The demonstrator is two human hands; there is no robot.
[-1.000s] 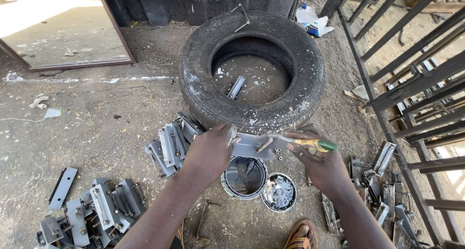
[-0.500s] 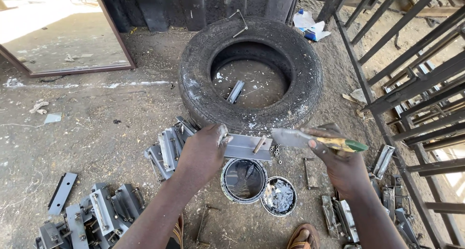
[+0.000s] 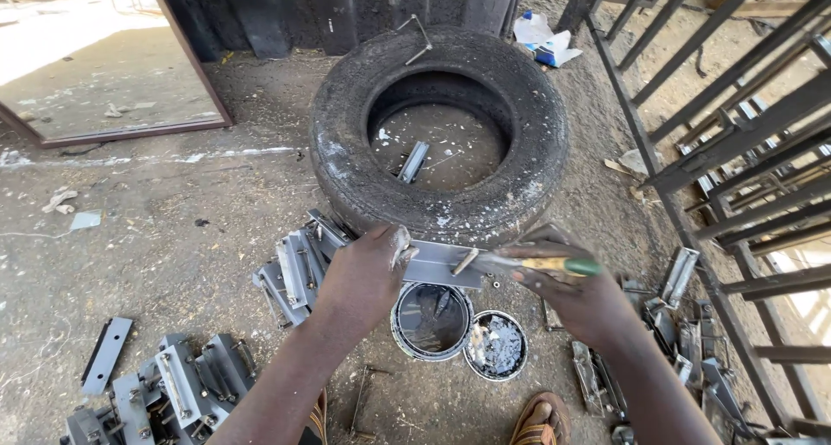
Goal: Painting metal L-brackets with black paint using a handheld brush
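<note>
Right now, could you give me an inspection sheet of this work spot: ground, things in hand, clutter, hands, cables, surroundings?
Surface: bare dirt ground, dusty, paint-flecked.
Job's things: grey bracket held above an open paint can; its lid lies beside it.
Clutter: grey bracket piles, more by the tyre and at right; one piece inside the tyre.
Hands: left hand grips the bracket; right hand holds a brush to it, fingers closed.
Cables: nothing seen.
Surroundings: metal gate at right, dark wall behind.

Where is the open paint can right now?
In the head view the paint can stands on the ground at lower centre, under the grey metal piece, with its lid touching its right side.
</note>
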